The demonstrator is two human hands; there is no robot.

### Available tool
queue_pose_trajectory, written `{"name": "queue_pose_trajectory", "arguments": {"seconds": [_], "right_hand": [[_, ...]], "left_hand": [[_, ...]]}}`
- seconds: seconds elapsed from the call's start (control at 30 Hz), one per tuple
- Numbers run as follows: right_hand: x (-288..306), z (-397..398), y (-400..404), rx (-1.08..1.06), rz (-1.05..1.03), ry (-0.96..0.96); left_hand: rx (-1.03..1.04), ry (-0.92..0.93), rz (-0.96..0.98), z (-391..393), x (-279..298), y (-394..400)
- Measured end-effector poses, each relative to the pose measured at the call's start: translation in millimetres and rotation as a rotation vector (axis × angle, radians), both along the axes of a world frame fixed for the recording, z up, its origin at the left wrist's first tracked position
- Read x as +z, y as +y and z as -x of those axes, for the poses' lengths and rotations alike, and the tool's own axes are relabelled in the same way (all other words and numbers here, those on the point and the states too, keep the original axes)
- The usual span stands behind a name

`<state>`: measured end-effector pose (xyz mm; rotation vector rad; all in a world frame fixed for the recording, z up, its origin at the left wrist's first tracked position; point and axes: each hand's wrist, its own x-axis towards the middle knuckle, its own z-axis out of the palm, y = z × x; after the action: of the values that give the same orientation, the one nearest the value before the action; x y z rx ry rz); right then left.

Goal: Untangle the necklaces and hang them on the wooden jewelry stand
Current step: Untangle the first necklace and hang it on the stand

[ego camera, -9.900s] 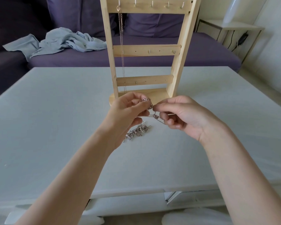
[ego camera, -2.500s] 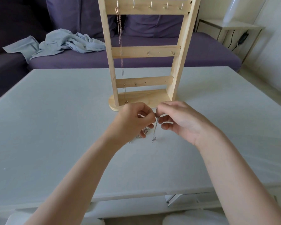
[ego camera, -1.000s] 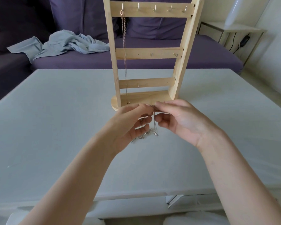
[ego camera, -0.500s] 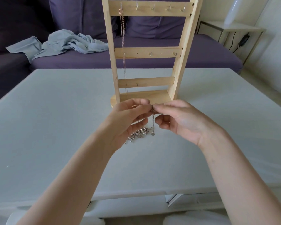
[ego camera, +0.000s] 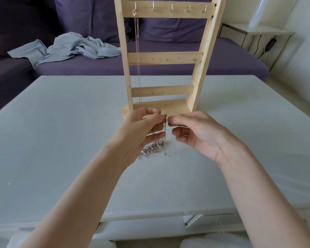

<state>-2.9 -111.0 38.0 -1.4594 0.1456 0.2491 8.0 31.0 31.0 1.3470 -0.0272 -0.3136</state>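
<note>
Since half a second ago the silver necklace (ego camera: 165, 133) has sunk a little, its dangling end now down by the tangled heap (ego camera: 153, 148) on the counter (ego camera: 61, 140). My left hand (ego camera: 141, 129) and right hand (ego camera: 195, 133) meet fingertip to fingertip, each pinching the chain's top between thumb and forefinger, the other fingers loosely curled. Just behind stands the wooden jewelry stand (ego camera: 166, 58), a rose-gold chain (ego camera: 137, 51) hanging from its top-left hook.
</note>
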Motion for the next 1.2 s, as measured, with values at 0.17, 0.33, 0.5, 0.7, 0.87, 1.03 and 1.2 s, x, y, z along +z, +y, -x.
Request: {"name": "queue_pose_trajectory", "arguments": {"seconds": [0.17,0.33,0.5,0.7,0.87,1.03,1.2], "right_hand": [[0.0,-0.1,-2.1,-0.04,-0.071,-0.063],[-1.9,0.4,-0.8,-0.053,-0.027,-0.047],[-2.2,0.0,1.8,-0.092,-0.02,-0.067],[-6.3,1.8,6.8,-0.121,0.104,-0.086],[-1.3,1.8,5.9,-0.082,0.133,-0.082],[3.7,0.3,-4.9,-0.062,0.126,-0.119],[6.5,1.8,-4.5,-0.103,-0.097,-0.082]], "left_hand": [[-0.005,-0.124,-0.134,0.7,3.0,2.8],[0.059,-0.249,-0.265,1.9,4.6,2.4],[0.036,-0.32,-0.398,1.6,3.7,-3.3],[-0.067,-0.271,-0.591,3.2,-7.5,-11.4],[-0.077,-0.433,-0.824,2.2,-9.9,-7.6],[-0.043,-0.204,-0.454,0.6,-2.2,-0.5],[-0.163,0.054,-0.141,6.2,1.8,1.0]]}}
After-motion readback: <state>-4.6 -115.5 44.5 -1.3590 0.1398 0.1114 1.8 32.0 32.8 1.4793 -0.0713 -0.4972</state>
